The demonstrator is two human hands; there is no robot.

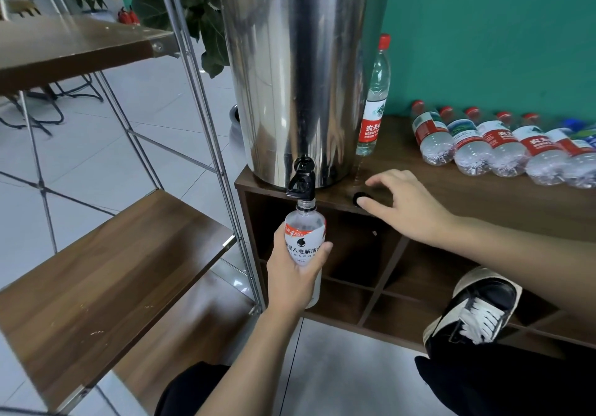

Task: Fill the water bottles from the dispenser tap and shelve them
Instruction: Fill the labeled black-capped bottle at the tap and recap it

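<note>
Two wooden shelves on a metal-framed rack fill the left of the frame, the lower one just left of the cabinet. At centre, the left hand grips an uncapped electrolyte-drink bottle, fingers and thumb wrapped round its white label, its open neck right under the black tap. That tap projects from the base of a tall stainless-steel dispenser, which stands on the brown worktop of a cubby cabinet. Right of the tap, the right hand hovers over the worktop with fingers spread and loosely bent, its thumb tip at a black bottle cap. Behind, an upright red-capped water bottle stands beside the dispenser. Far right, several red-labelled bottles lie in a row against the green wall. Lower right, a black sneaker rests against the cabinet's cubbies.
</note>
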